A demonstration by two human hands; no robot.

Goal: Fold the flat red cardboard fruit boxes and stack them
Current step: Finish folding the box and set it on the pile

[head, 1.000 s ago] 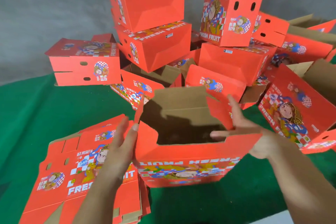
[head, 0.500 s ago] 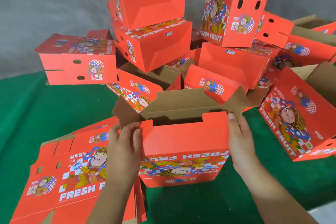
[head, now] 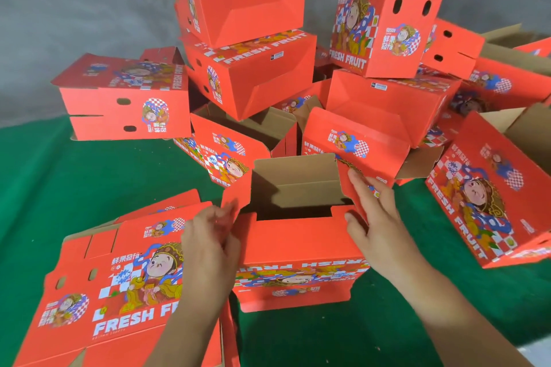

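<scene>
Green felt surface (head: 74,188): carries everything. Heap of folded red cardboard fruit boxes (head: 247,68): piled behind. Stack of flat red cardboard blanks (head: 113,292): front left. Half-folded red cardboard box (head: 298,250): centre, open-topped; my left hand (head: 208,250) pinches its left flap, my right hand (head: 378,223) grips its right flap.

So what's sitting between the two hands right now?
In the head view, the half-folded box lies between the left hand and right hand; each holds a side flap, and the box's open brown inside faces up.
</scene>
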